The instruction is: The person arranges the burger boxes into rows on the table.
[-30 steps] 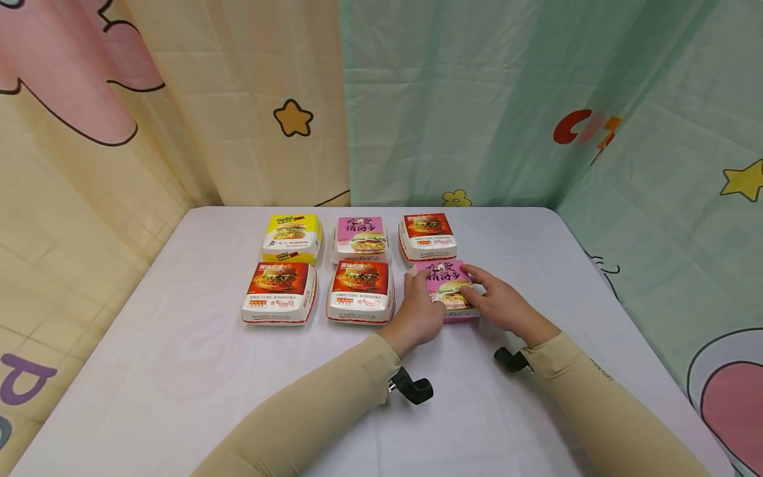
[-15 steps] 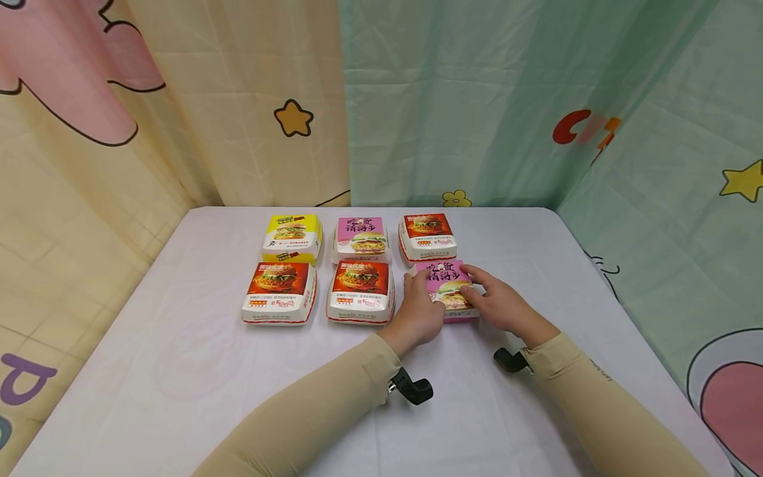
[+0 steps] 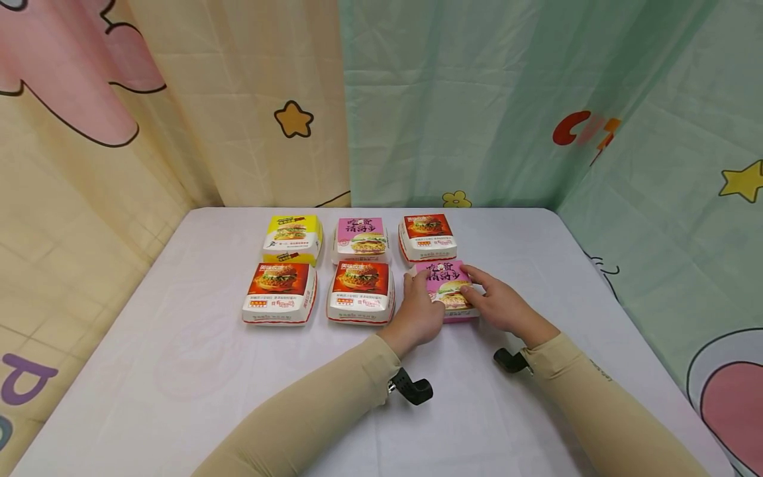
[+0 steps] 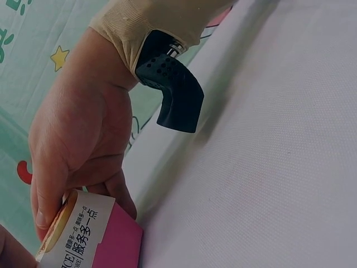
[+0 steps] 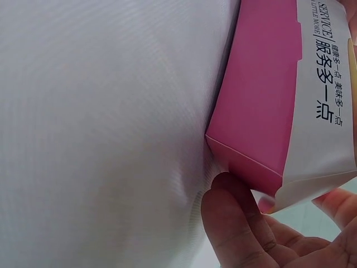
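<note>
A pink-and-white burger box [image 3: 448,288] rests at the right end of the front row in the head view. My left hand [image 3: 420,311] grips its left side, the thumb lying along the top edge. On the opposite side, my right hand [image 3: 507,306] holds the box with its fingers at the right edge. The left wrist view has the right hand [image 4: 83,123] reaching down to the box's white printed flap and pink side [image 4: 118,237]. In the right wrist view, curled fingers [image 5: 223,218] lie by the box's lower corner [image 5: 259,95]. Some fingers are hidden by the box.
Left of the held box sit two red-and-white burger boxes [image 3: 359,291]. The back row has a yellow box [image 3: 292,238], a pink one [image 3: 360,238] and another red-and-white one [image 3: 427,235]. A white cloth covers the table [image 3: 197,384]; patterned curtains [image 3: 465,99] hang behind.
</note>
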The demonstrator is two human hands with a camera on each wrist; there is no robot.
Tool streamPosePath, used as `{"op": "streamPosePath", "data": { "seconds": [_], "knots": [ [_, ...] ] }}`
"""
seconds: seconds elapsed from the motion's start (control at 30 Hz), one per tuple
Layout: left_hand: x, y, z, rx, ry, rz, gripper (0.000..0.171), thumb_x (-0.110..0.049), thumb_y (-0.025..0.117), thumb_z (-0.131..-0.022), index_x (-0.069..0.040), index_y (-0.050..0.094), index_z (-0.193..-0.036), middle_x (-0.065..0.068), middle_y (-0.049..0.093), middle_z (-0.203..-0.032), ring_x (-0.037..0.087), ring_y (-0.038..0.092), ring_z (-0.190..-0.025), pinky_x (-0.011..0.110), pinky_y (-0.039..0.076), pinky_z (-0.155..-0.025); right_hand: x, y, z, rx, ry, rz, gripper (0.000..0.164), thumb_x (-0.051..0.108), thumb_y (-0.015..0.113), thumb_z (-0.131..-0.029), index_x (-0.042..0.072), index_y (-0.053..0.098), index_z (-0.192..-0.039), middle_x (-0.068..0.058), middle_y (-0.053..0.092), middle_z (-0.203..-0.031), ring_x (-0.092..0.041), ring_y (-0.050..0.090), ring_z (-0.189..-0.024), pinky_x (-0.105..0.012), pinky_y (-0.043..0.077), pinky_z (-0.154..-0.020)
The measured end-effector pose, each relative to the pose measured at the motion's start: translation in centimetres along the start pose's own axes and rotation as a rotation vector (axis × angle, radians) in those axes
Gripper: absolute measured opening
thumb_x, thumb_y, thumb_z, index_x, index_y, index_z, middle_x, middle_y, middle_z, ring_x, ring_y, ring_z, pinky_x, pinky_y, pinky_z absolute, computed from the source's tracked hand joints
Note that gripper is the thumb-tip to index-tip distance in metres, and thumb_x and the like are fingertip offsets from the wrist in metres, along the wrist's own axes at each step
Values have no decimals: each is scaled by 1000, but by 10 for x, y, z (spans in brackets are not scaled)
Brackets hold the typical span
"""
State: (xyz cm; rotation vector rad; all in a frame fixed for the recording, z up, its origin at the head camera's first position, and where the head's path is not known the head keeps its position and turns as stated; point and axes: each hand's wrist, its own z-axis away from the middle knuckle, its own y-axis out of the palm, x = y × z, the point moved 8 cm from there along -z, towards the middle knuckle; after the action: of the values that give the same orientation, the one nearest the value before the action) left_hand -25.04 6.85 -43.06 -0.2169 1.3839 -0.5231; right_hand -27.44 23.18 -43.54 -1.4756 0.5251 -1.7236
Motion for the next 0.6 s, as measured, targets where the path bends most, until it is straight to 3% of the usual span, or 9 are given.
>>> {"op": "streamPosePath", "data": {
  "seconds": [0.1, 0.33, 0.6],
  "knots": [
    [1, 1, 0, 3, -7, 1, 71, -8, 53, -97, -15, 29, -164, 18, 8, -174, 35, 44, -143, 50, 38, -123, 0, 0, 0, 3, 8, -1, 67, 44, 50, -110, 24, 24, -169, -19, 30, -172, -49, 28, -157, -69, 30, -122],
    [1, 0, -1, -3, 6, -4, 72, -8, 54, -96, -15, 30, -164, 18, 14, -171, 34, 45, -141, 49, 39, -122, 2, 0, 2, 3, 20, 0, 66, 43, 48, -111, 26, 24, -169, -19, 27, -173, -49, 25, -158, -68, 28, -123],
    [0, 0, 0, 8, 4, 2, 74, -9, 53, -97, -15, 27, -166, 19, -1, -177, 35, 31, -157, 52, 29, -129, 3, -1, 3, -2, 18, 5, 66, 46, 47, -111, 25, 24, -169, -20, 28, -172, -49, 26, -158, -68, 29, -123]
  ]
}}
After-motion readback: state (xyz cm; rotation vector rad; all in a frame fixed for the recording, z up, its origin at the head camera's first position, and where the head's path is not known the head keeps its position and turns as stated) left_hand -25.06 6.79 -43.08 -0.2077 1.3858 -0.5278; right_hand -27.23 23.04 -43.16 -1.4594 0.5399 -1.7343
